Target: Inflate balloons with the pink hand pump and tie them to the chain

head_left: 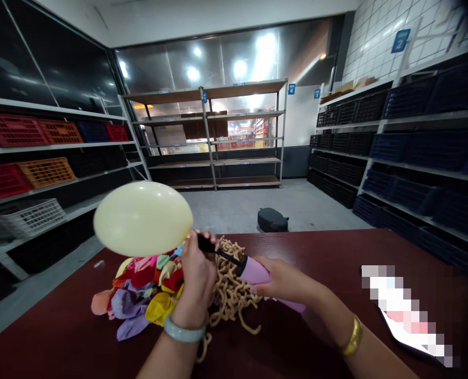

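Pale yellow balloon [143, 218], inflated, hangs over the table's left part, its neck pinched at the black nozzle by your left hand [196, 279]. Under it lies a heap of limp coloured balloons [143, 297], set in from the near-left edge. Tan curly strands [230, 292], perhaps long balloons, lie between your hands. Your right hand [285, 281] wraps the lilac pump [253, 271]. The dark red table [336, 247] runs right to a blurred flat object [407, 316]. Past its far edge, grey floor with a black bag [272, 220] stretches to shelving.
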The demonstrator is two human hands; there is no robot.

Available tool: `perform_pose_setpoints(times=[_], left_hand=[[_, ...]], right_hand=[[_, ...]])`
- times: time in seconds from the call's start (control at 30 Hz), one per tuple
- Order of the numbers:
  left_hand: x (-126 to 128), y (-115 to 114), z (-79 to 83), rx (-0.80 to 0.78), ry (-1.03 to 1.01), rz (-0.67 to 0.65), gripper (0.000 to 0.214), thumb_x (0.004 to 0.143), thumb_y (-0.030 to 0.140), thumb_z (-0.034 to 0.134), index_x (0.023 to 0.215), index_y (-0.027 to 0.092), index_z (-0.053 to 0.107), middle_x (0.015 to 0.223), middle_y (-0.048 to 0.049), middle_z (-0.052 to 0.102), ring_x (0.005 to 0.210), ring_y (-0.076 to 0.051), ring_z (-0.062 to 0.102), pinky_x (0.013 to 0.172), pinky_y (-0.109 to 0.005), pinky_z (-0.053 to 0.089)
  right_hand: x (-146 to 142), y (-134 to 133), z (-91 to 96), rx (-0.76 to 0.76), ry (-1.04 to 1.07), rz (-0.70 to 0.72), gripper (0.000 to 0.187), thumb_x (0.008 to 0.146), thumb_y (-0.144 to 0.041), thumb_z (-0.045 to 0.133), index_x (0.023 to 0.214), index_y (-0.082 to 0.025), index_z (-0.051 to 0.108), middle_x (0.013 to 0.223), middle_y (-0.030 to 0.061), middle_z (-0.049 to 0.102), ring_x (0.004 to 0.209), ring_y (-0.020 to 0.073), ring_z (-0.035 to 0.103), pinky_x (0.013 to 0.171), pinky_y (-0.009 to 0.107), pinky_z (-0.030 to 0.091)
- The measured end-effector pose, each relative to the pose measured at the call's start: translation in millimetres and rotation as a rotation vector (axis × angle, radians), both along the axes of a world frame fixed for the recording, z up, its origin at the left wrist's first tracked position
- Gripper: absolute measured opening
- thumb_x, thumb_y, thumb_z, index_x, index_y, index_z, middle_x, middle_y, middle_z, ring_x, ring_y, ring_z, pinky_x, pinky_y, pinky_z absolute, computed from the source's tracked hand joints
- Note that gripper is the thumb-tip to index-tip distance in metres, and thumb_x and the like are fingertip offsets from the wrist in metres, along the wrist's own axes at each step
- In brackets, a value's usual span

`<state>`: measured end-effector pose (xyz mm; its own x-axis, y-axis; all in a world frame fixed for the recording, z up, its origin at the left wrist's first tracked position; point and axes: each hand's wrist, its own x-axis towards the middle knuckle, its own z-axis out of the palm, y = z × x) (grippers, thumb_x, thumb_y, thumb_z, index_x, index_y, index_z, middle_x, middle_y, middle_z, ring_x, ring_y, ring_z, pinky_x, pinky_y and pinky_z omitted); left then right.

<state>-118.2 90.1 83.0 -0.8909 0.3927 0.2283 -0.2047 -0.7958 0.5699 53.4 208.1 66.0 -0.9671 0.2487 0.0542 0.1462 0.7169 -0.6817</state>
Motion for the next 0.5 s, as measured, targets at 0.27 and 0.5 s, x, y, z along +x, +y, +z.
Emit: perform_pose_setpoints(times=[0.27, 0.5], left_hand=[[-57, -32, 4.6, 0.067, -0.054, 0.111, 0.018, 0.080, 0.026, 0.061, 0.076, 0.019, 0.045, 0.061, 0.0040, 0.046, 0.051, -0.011, 0.047, 0.046, -0.022, 0.036], [-35, -11, -4.5, 0.061, -0.042, 0.059, 0.024, 0.081, 0.033, 0.064, 0.077, 0.020, 0.045, 0.065, 0.0027, 0.048, 0.054, -0.011, 0.049, 0.047, -0.022, 0.037]], right_hand=[[5, 11, -1.9, 0.006, -0.037, 0.064, 0.053, 0.070, -0.048, 0.073, 0.116, -0.027, 0.060, 0.101, 0.0015, 0.069, 0.086, 0.0217, 0.063, 0.070, 0.027, 0.044], [10, 19, 1.3, 0.045, -0.059, 0.048, 0.046, 0.071, -0.046, 0.072, 0.111, -0.025, 0.062, 0.095, 0.0017, 0.070, 0.079, 0.0200, 0.063, 0.070, 0.028, 0.044]])
